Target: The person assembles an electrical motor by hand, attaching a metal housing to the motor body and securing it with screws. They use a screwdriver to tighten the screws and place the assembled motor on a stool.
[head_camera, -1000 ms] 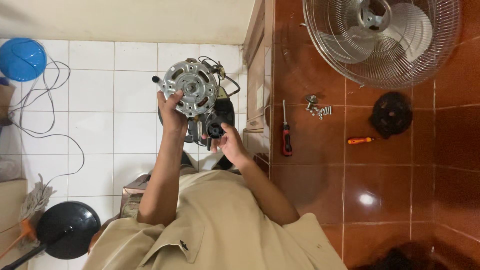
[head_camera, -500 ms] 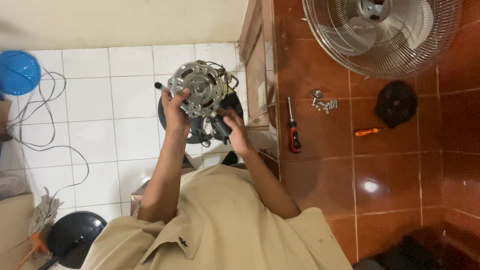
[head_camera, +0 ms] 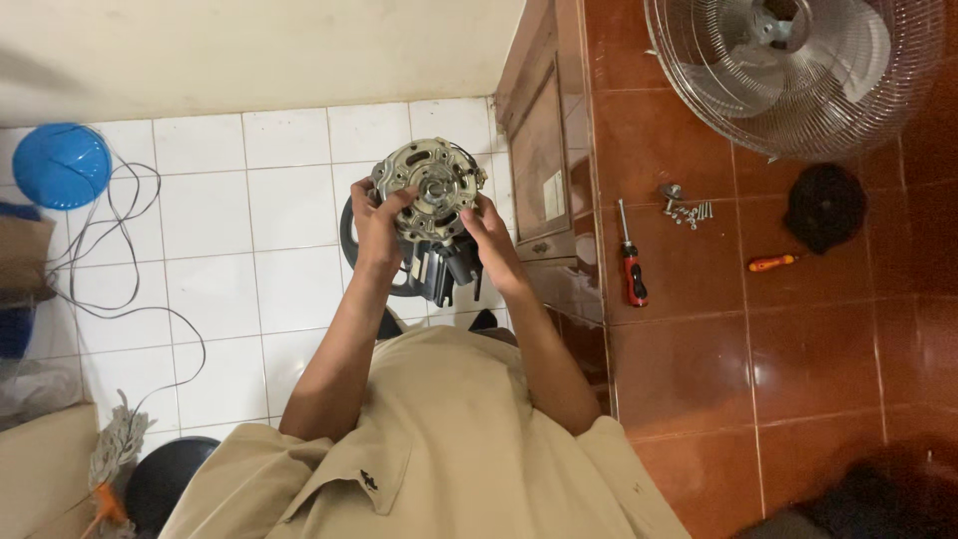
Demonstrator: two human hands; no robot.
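- Left hand (head_camera: 374,222) gripping round metal fan motor (head_camera: 431,187) at its left edge.
- Right hand (head_camera: 489,232) clasping motor's right side.
- Red-handled screwdriver (head_camera: 629,268) lying well apart on brown floor tiles (head_camera: 699,349).

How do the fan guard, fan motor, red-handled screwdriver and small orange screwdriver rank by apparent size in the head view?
1. Fan guard
2. Fan motor, though nearer the camera
3. Red-handled screwdriver
4. Small orange screwdriver

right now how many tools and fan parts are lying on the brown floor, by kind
screwdrivers: 2, a red and black one and a small orange one
pile of screws: 1
fan with cage: 1
black round cover: 1
total: 5
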